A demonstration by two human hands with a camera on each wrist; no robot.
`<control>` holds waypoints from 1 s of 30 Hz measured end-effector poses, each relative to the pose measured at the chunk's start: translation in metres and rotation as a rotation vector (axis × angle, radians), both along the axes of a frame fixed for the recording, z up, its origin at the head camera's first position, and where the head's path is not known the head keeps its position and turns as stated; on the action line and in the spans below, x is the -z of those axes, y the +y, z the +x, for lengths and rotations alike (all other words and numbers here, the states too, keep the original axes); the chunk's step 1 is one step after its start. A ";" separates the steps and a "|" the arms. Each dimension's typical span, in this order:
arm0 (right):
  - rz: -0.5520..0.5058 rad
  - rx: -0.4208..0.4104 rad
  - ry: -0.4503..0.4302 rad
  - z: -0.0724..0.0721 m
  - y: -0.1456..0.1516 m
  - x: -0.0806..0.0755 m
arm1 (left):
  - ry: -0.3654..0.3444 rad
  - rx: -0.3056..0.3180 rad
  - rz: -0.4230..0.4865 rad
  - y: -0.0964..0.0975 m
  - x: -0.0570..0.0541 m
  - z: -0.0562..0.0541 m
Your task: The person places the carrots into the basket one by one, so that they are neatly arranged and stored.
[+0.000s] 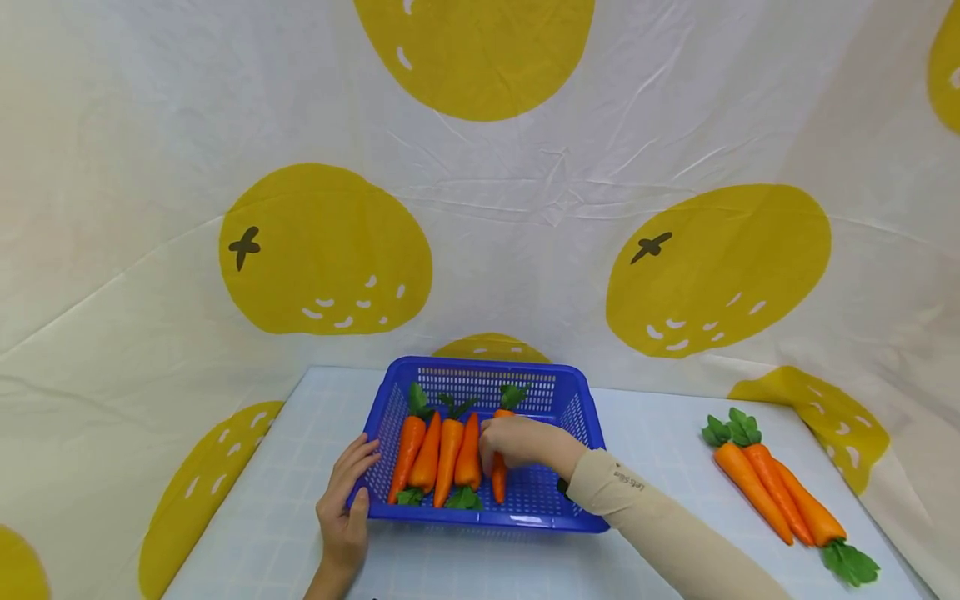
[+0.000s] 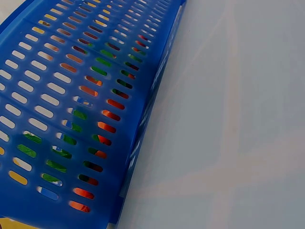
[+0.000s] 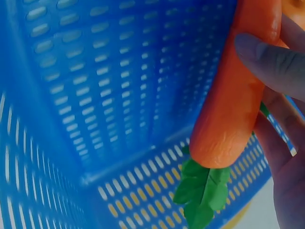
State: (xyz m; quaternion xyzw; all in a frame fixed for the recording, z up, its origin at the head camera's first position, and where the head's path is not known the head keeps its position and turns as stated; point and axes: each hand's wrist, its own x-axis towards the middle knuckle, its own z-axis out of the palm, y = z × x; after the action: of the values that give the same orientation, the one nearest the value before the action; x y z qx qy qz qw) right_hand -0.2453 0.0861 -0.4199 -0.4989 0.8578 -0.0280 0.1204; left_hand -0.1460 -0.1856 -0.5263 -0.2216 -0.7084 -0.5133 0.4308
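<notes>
A blue slotted basket [image 1: 577, 400] stands on the table and holds several orange toy carrots [image 1: 438, 454] with green leaves, laid side by side. My right hand [image 1: 517, 442] reaches into the basket and grips one more carrot [image 1: 498, 479], seen close up as a carrot [image 3: 238, 95] with a finger [image 3: 271, 62] curled over it. My left hand [image 1: 345, 508] holds the basket's front left corner, thumb on the rim. In the left wrist view only the basket's slotted wall [image 2: 71, 95] shows, with carrots visible through the slots.
Three more toy carrots [image 1: 776, 492] lie together on the table at the right, leaves at both ends. The pale table [image 1: 285, 533] is backed by a white cloth with big yellow fruit prints [image 1: 322, 250] on all sides.
</notes>
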 end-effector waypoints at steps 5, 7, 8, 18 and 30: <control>-0.002 -0.018 0.039 0.000 -0.003 0.006 | 0.000 -0.005 -0.002 0.002 -0.002 0.000; 0.005 -0.014 0.052 0.000 -0.003 0.006 | 0.000 -0.007 -0.003 0.002 -0.002 0.001; 0.009 -0.013 0.057 0.000 -0.004 0.007 | -0.002 -0.008 -0.004 0.002 -0.003 0.001; -0.034 0.027 0.027 -0.003 0.002 -0.005 | -0.014 -0.015 -0.004 0.002 -0.002 0.001; -0.140 0.014 0.046 -0.003 0.025 -0.046 | 0.021 0.004 0.004 0.001 -0.001 -0.001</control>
State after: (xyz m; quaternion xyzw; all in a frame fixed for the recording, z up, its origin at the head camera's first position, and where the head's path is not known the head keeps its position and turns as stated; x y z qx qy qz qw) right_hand -0.2480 0.1114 -0.3737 -0.5006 0.8598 -0.0771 0.0652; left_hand -0.1467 -0.1848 -0.5257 -0.2277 -0.7024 -0.5131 0.4376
